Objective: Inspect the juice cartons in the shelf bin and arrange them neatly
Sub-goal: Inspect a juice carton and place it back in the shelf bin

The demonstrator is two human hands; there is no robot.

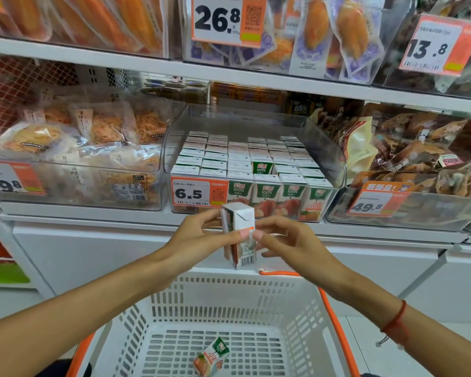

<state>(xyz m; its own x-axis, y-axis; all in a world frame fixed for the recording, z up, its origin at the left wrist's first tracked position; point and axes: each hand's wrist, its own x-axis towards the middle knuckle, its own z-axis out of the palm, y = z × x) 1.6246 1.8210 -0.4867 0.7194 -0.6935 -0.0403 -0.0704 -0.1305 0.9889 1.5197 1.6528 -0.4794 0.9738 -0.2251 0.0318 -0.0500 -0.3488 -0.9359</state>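
Observation:
A small white and green juice carton is held upright in front of the shelf, barcode side toward me. My left hand grips its left side and my right hand pinches its right edge. Behind it a clear shelf bin holds several rows of matching cartons, with a gap in one middle row where a carton's green front shows. Another carton lies on its side in the white basket below.
A white shopping basket with orange handles stands under my hands. Price tag 6.5 hangs on the bin front. Neighbouring clear bins hold bagged snacks left and right. A white shelf ledge runs below the bins.

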